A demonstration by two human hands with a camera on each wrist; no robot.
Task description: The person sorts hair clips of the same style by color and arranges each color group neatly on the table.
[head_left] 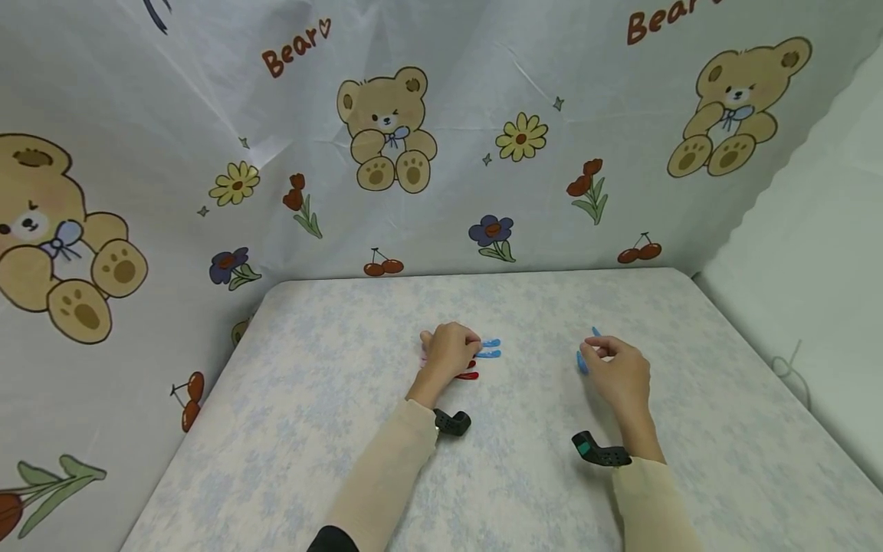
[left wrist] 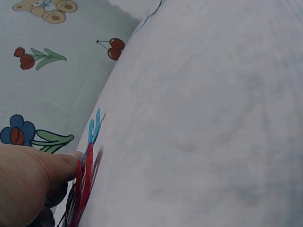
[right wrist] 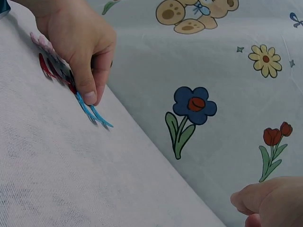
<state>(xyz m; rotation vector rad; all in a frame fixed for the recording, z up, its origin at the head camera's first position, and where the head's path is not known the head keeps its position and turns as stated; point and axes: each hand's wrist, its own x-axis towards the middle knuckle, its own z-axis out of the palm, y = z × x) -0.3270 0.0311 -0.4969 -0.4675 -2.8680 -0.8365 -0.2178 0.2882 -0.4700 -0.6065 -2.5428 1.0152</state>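
My left hand (head_left: 450, 349) is over a row of slim hair clips, thumb and index finger pinching at the blue clips (right wrist: 94, 116), whose ends stick out past the fingertips. Red clips (left wrist: 86, 177) lie beside them, and pink clips (right wrist: 42, 41) show farther along the row, partly behind the hand. To the right, my right hand (head_left: 617, 376) has its thumb and index finger bent close together. A slim blue piece (head_left: 582, 363) shows beside the thumb and another blue tip (head_left: 596, 331) beyond the index finger. I cannot tell whether this hand holds either.
A pale, blue-mottled cover lies over the table (head_left: 524, 452). Behind it hangs a bear-printed curtain (head_left: 455, 192), meeting the far edge. A black band (head_left: 451, 422) is on the left wrist and another black band (head_left: 602, 452) on the right. A pale cord (head_left: 793, 372) hangs beyond the right edge.
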